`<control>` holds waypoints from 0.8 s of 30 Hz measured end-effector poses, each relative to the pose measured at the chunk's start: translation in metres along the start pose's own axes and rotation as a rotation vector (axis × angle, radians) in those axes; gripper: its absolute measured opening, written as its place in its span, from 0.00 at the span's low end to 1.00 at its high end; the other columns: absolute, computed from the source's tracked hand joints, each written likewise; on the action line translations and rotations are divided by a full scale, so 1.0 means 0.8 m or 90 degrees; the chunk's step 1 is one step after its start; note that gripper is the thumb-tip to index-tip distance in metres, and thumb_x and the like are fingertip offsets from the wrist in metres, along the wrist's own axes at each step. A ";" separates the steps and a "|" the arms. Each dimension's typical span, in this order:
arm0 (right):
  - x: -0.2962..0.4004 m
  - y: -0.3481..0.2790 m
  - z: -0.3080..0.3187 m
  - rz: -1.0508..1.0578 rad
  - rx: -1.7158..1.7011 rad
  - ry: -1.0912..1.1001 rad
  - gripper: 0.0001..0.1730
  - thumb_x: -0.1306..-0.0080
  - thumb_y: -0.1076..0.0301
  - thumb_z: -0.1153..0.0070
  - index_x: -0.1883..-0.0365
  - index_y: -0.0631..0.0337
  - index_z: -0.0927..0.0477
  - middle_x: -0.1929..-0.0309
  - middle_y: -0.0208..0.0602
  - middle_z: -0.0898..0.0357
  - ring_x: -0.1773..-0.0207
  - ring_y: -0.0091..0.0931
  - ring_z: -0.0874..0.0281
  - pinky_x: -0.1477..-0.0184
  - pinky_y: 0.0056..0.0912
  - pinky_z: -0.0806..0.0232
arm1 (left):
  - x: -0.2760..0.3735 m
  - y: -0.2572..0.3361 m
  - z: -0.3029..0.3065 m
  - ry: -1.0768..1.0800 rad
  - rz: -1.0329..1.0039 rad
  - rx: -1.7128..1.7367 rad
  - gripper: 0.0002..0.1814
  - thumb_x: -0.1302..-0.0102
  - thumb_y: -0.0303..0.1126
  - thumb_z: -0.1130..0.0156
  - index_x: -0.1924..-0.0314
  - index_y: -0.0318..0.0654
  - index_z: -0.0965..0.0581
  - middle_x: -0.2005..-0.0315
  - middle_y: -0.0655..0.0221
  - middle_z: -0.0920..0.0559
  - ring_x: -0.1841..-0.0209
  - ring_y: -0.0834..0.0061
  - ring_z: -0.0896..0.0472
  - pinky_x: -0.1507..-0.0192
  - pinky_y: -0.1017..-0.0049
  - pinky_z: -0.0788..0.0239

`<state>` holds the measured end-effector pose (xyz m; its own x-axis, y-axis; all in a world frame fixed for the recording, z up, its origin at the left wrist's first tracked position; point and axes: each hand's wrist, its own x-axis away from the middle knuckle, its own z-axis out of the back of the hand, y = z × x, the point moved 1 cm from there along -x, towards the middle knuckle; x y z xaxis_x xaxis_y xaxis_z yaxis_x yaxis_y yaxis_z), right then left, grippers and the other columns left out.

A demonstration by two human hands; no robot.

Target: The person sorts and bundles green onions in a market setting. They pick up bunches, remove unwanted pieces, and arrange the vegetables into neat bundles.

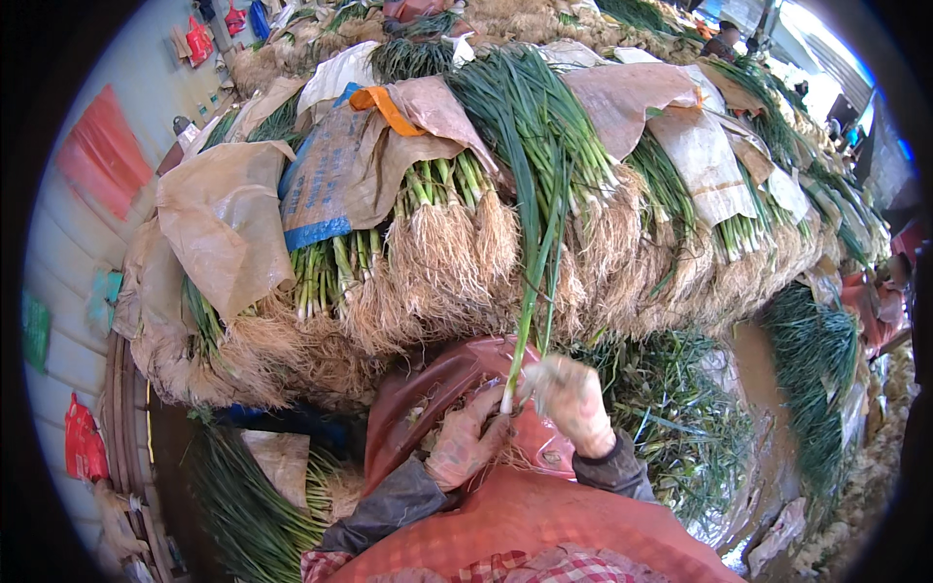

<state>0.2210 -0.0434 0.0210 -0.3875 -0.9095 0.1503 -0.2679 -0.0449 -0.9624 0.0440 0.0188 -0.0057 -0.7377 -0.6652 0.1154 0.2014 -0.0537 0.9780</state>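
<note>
My left hand [469,441], dirty with soil, grips the white root end of a green onion [531,270] above my lap. The onion's long green leaves reach up over the pile. Blurred, my right hand [572,404] is just right of the stalk, with its fingers by the stalk's lower part; whether it holds a leaf cannot be told. A red plastic apron [503,525] covers my lap, with root scraps on it. Before me lies a large heap of green onions with bushy pale roots [455,248], partly under woven sacks [350,175].
Trimmed leaves [678,423] lie in a heap to my right. At lower left are more green onions [248,503] beside a woven sheet. A further stack [813,372] stands at the right. Another person [721,42] is at the far upper right. Red bags hang along the left wall.
</note>
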 end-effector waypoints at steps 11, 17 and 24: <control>-0.109 0.006 0.013 0.043 0.177 0.108 0.14 0.32 0.60 0.32 0.68 0.61 0.20 0.78 0.22 0.25 0.78 0.15 0.31 0.75 0.21 0.38 | 0.008 -0.008 -0.002 0.058 -0.041 -0.110 0.24 0.33 0.32 0.34 0.38 0.40 0.24 0.57 0.56 0.13 0.55 0.62 0.13 0.48 0.68 0.24; -0.093 0.005 0.010 0.067 0.207 0.133 0.12 0.32 0.66 0.34 0.70 0.64 0.21 0.78 0.24 0.25 0.77 0.16 0.34 0.75 0.25 0.39 | 0.009 0.001 0.002 0.006 -0.006 -0.064 0.21 0.32 0.32 0.34 0.40 0.37 0.22 0.62 0.63 0.14 0.61 0.73 0.16 0.53 0.72 0.24; -0.037 -0.010 -0.009 0.214 0.412 0.081 0.11 0.31 0.67 0.36 0.69 0.64 0.22 0.79 0.31 0.33 0.74 0.19 0.40 0.72 0.30 0.38 | 0.010 -0.026 -0.008 -0.045 0.148 0.235 0.14 0.26 0.28 0.42 0.44 0.31 0.23 0.68 0.73 0.19 0.72 0.86 0.25 0.69 0.81 0.31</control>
<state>0.2277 -0.0133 0.0259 -0.4670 -0.8637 -0.1894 0.4420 -0.0424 -0.8960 0.0380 0.0100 -0.0265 -0.7451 -0.5744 0.3389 0.1336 0.3693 0.9197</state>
